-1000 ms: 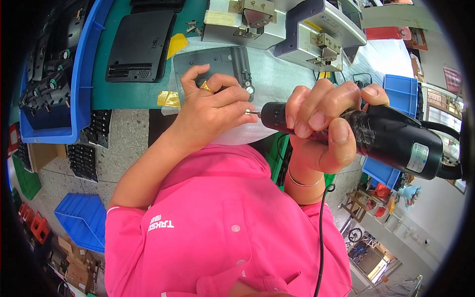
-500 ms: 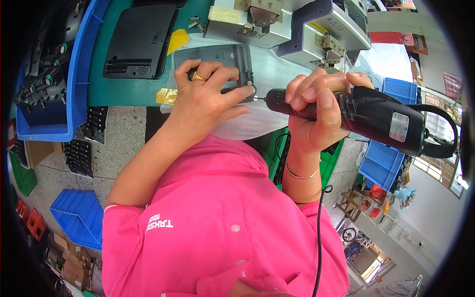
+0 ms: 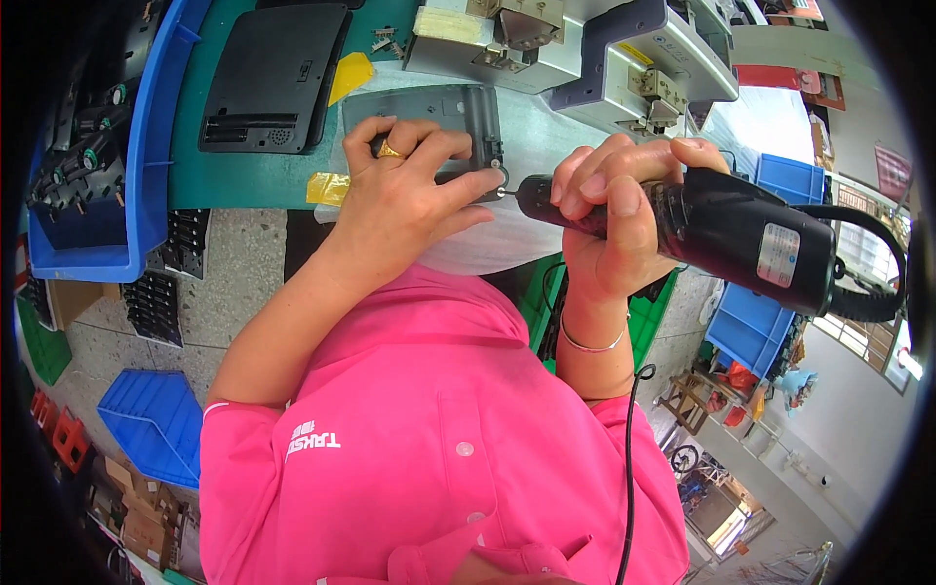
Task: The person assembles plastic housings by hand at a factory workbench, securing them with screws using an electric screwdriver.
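My left hand (image 3: 408, 191), with a gold ring, presses down on a grey plastic panel (image 3: 429, 109) lying on the green work mat (image 3: 234, 175); thumb and forefinger pinch at the panel's near right corner. My right hand (image 3: 614, 219) is wrapped around a black electric screwdriver (image 3: 726, 229), held nearly level. Its bit tip (image 3: 502, 192) touches the panel's corner right beside my left fingertips. A black cable runs off the tool's rear toward the right.
A black flat housing (image 3: 273, 78) lies left of the panel, with yellow tape pieces (image 3: 331, 187) near it. A blue bin (image 3: 107, 156) of black parts stands at the left. Grey fixture machines (image 3: 575, 49) sit behind. More blue bins (image 3: 156, 419) are on the floor.
The view has shifted so the bench sits lower in the picture. My right hand has brought the screwdriver tip closer to the panel's corner; my left hand stays on the panel.
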Demonstrator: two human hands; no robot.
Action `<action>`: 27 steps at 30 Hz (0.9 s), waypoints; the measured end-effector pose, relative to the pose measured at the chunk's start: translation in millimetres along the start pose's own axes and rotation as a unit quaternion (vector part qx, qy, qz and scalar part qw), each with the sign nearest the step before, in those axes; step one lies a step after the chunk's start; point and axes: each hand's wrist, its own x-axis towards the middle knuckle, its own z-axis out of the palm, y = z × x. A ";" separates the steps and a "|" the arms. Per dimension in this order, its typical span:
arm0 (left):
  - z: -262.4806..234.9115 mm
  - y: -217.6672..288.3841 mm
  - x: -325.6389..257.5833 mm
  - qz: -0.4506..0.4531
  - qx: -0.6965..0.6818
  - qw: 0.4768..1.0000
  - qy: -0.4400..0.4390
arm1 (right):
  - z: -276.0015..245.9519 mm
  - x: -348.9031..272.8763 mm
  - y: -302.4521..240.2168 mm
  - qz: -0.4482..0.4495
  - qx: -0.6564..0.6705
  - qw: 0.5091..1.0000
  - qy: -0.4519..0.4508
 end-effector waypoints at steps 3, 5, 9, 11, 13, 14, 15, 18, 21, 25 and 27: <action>0.2 -1.5 1.3 -0.006 0.000 1.000 -0.003 | 1.2 -0.7 5.4 -0.027 0.012 0.999 -0.030; 0.1 -1.9 1.9 -0.010 -0.005 1.000 0.000 | 2.7 -2.3 7.3 -0.031 0.014 0.999 0.006; 1.6 -1.0 3.3 -0.002 -0.003 1.000 0.004 | -1.8 -6.9 8.1 -0.033 -0.047 0.996 -0.071; 2.2 0.7 2.9 -0.012 -0.003 1.000 0.011 | 0.9 -7.9 4.6 -0.052 -0.088 0.991 -0.092; -0.7 2.9 4.1 -0.002 0.005 1.000 0.000 | -3.6 -9.0 7.4 -0.081 -0.092 0.988 -0.089; -2.4 4.1 4.8 0.000 0.014 1.000 -0.013 | -3.2 -9.2 6.4 -0.064 -0.072 0.994 -0.049; -3.4 5.2 5.0 0.010 0.014 1.000 -0.010 | -3.3 -9.4 5.8 -0.047 -0.050 0.998 -0.010; -3.2 7.0 5.0 0.011 0.025 0.999 -0.016 | -14.4 -2.0 -4.6 -0.004 0.012 0.999 0.053; -2.0 5.7 4.1 0.016 0.024 1.000 -0.013 | -43.1 18.6 -17.0 -0.067 0.040 0.991 0.112; -3.2 9.2 9.1 0.017 0.020 1.000 -0.011 | -71.2 52.6 -44.6 -0.207 -0.027 0.956 0.207; -2.8 8.7 9.3 0.020 0.019 1.000 -0.013 | -75.4 61.6 -44.6 -0.214 -0.038 0.955 0.204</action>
